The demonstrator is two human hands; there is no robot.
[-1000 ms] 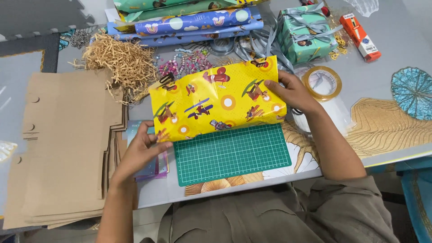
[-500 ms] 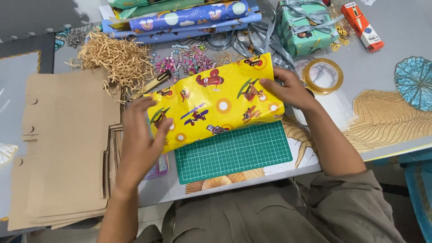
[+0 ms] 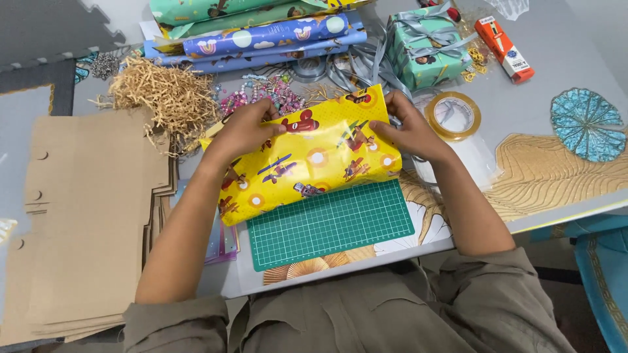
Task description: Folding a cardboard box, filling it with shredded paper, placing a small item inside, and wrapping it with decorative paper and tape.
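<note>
While both hands press down on it, the yellow wrapped parcel [image 3: 307, 160] sits on the far edge of the green cutting mat [image 3: 333, 222], near the front edge of the table [image 3: 562, 117].

Left hand [image 3: 245, 131] comes in from the near left, forearm stretched long, palm down with fingers curled over the parcel's far left edge, so it's gripping the paper there. Right hand [image 3: 405, 127] has a bent wrist and fingers pinched on the far right corner of the wrapping, holding it tight too. Just right of that hand lies a roll of clear tape [image 3: 453, 116]. Toward the back edge there's a pile of shredded paper filler [image 3: 157, 98], rolls of wrapping paper [image 3: 261, 36] and a teal gift box [image 3: 428, 46] with grey ribbon. Flat cardboard sheets [image 3: 85, 216] are stacked at the left edge.
</note>
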